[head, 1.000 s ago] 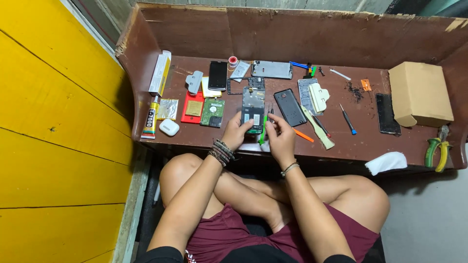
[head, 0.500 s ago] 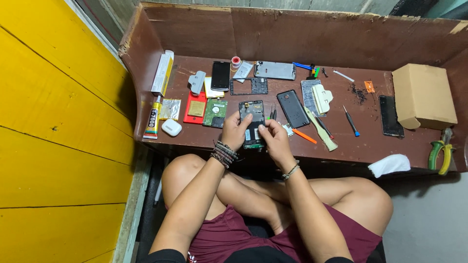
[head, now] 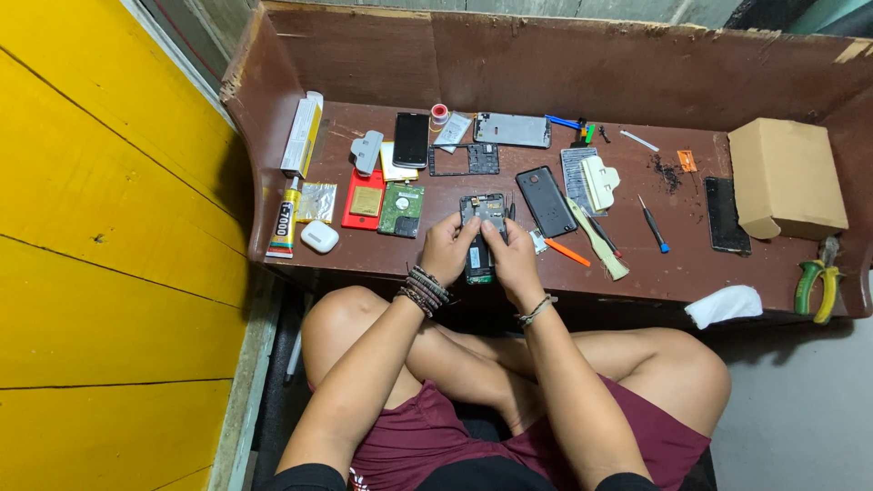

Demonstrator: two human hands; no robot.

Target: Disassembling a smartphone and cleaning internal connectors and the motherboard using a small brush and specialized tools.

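The opened phone [head: 480,229] is small and dark, its insides showing, lying flat near the tabletop's [head: 637,273] front edge.

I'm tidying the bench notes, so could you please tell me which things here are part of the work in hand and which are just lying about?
In hand:
- opened phone
- left hand
- right hand

Lying about:
- cardboard box
- green-handled pliers
- glue tube
- white earbud case
- blue-tipped screwdriver
- white cloth
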